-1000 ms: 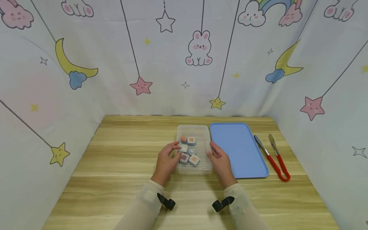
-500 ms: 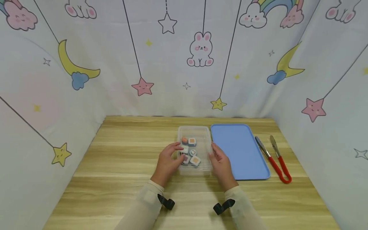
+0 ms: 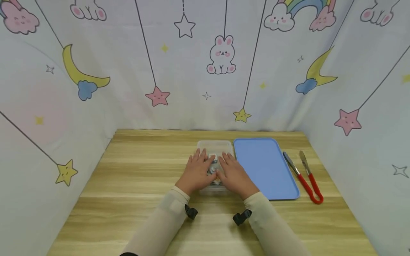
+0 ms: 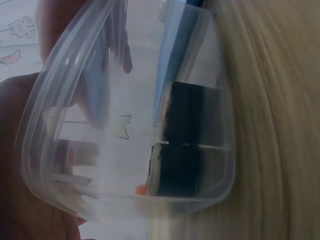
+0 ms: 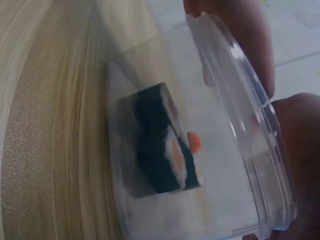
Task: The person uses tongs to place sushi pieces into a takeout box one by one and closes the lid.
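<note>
A clear plastic box (image 3: pixel 215 144) with its lid on stands at mid-table. Inside lie several sushi roll pieces (image 3: pixel 213 171), partly covered by the hands in the head view. My left hand (image 3: pixel 196 172) rests on the left part of the lid, its fingers extended and pointing away from me. Opposite it, my right hand (image 3: pixel 236 176) lies on the right part, fingers also straight, the two thumbs close together. Both wrist views look through the box's side: dark-wrapped rolls (image 4: pixel 180 167) sit on its bottom, and the lid rim (image 5: pixel 252 107) runs just under the fingers.
Right beside the box lies a blue tray (image 3: pixel 264 167). Farther right are metal tongs with red handles (image 3: pixel 315 186), spread apart on the wooden table (image 3: pixel 144 170). A white printed curtain (image 3: pixel 192 78) encloses the back and sides.
Both hands have come off the box's sides and up onto its lid, turning palms down with fingers straightened. The box, tray and tongs stay where they were.
</note>
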Demonstrator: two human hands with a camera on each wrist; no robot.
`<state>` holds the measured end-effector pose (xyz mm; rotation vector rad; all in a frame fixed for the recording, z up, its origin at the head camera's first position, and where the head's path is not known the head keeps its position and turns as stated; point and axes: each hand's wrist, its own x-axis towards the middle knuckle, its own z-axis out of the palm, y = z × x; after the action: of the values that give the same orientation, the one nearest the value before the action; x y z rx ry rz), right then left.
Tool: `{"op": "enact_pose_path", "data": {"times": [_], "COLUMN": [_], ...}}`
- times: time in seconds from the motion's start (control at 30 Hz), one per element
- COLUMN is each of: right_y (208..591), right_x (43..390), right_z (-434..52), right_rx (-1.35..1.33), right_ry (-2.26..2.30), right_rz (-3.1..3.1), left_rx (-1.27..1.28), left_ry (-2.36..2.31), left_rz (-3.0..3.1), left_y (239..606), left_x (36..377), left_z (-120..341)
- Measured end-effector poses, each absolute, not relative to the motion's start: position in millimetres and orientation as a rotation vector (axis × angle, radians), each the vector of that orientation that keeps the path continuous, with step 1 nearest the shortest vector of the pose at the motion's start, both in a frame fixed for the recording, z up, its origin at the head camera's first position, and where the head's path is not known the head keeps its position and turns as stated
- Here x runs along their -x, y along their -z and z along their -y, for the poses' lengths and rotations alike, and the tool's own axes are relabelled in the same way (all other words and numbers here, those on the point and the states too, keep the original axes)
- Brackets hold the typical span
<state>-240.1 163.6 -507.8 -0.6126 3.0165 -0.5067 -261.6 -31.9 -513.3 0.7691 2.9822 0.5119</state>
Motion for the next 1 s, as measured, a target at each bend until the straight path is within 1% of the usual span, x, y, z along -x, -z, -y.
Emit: {"op": "enact_pose_path", "data": {"times": [0.47, 0.7, 0.8, 1.0], "right_y": [507.6, 493.2, 497.4, 506.3], "right_x": [241.9, 261.7, 268.5, 270.2], "right_z": [-161.9, -170.0, -171.5, -171.8], "right_rx": [0.584, 0.585, 0.58, 0.59], "right_ry": [0.639, 0.631, 0.59, 0.617], "right_rz": [-2.964, -2.989, -2.965, -2.969], "left_rx": [-0.742, -0.764, -0.765, -0.777], "left_ry": [-0.545, -0.551, -0.509, -0.523], "left_rz": [-3.007, -3.004, -2.99, -3.003], "left_y": [512.1, 500.4, 504.7, 510.6], "left_x": [258.5, 274.4, 279.3, 279.4], "left_z": [35.9, 32.5, 30.0, 28.3]}}
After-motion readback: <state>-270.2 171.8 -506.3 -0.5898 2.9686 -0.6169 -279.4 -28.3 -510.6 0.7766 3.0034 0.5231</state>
